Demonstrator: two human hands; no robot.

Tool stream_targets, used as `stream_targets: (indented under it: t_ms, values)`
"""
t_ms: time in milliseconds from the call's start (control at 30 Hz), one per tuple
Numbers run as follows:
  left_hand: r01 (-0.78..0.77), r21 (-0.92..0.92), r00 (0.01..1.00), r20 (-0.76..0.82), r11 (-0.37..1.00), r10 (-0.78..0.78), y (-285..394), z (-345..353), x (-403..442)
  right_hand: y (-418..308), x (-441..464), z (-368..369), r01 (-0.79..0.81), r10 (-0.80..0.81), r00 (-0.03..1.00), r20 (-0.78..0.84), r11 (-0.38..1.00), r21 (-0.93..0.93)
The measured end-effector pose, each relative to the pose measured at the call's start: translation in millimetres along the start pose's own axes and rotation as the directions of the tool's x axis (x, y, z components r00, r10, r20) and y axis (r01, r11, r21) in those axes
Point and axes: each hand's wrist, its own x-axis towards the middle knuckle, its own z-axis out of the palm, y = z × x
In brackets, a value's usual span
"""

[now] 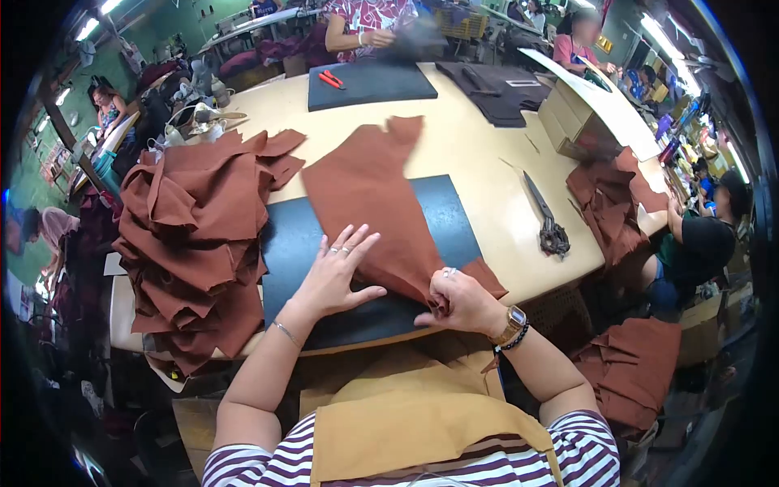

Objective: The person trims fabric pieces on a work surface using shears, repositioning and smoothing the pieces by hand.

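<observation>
A rust-brown fabric piece point(369, 187) lies over a dark mat point(288, 235) at the table's front edge. My left hand point(345, 272) rests on the fabric's left side, fingers spread. At the near right edge of the same piece, my right hand point(462, 300) is closed, gripping a bunched bit of the cloth. A large heap of matching fabric pieces point(195, 235) stands to the left of the mat. Scissors point(544, 215) with dark-wrapped handles lie on the table to the right.
Across the table point(503, 195), a person handles dark cloth behind another dark mat point(373, 85) bearing red-handled snips point(331, 79). Dark fabric pieces point(495, 89) and a cardboard box point(568, 118) are at the back right. More brown fabric point(608, 211) lies by the right edge, near another person.
</observation>
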Motion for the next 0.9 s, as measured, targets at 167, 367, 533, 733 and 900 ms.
stream_targets:
  t_ms: [167, 367, 533, 733, 900]
  values:
    - [0.117, 0.142, 0.988, 0.089, 0.983, -0.130, -4, 14, -13, 8, -22, -11, -0.078, 0.051, 0.990, -0.129, 0.974, -0.214]
    - [0.074, 0.055, 0.996, -0.056, 0.996, -0.071, 6, -6, -16, 32, -44, -21, -0.242, 0.150, 0.933, -0.327, 0.934, -0.262]
    - [0.286, 0.049, 0.954, -0.111, 0.957, -0.279, -21, 7, 4, 34, -43, -28, -0.273, 0.142, 0.928, -0.345, 0.888, -0.369]
    - [0.403, 0.252, 0.887, 0.129, 0.880, -0.444, -34, 6, 54, 43, -47, -72, -0.312, -0.144, 0.806, -0.574, 0.721, -0.619]
    - [0.451, 0.192, 0.887, 0.013, 0.871, -0.462, -62, 25, 93, 40, -53, -97, -0.460, -0.196, 0.623, -0.757, 0.691, -0.558]
